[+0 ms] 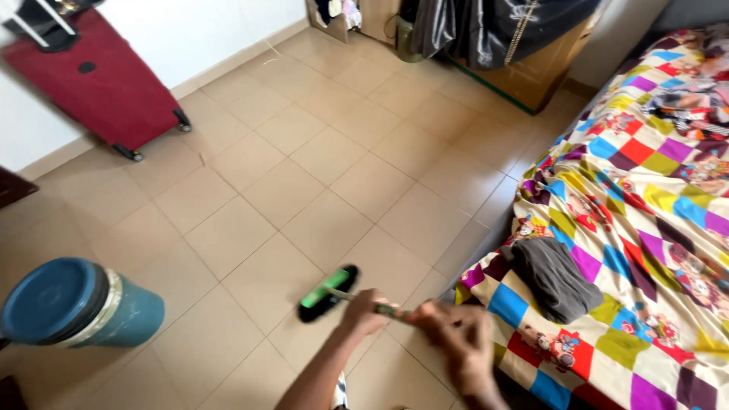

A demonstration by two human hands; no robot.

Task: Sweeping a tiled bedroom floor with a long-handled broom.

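Observation:
A broom with a green and black head rests on the beige tiled floor. Its thin handle runs back to my hands. My left hand grips the handle closest to the head. My right hand grips it farther back, beside the corner of the bed. Both hands are blurred.
A bed with a multicoloured patchwork cover fills the right, with a folded grey cloth on it. A blue lidded bucket stands at the left. A red suitcase leans on the white wall. A wooden cabinet with hanging dark clothes stands at the back.

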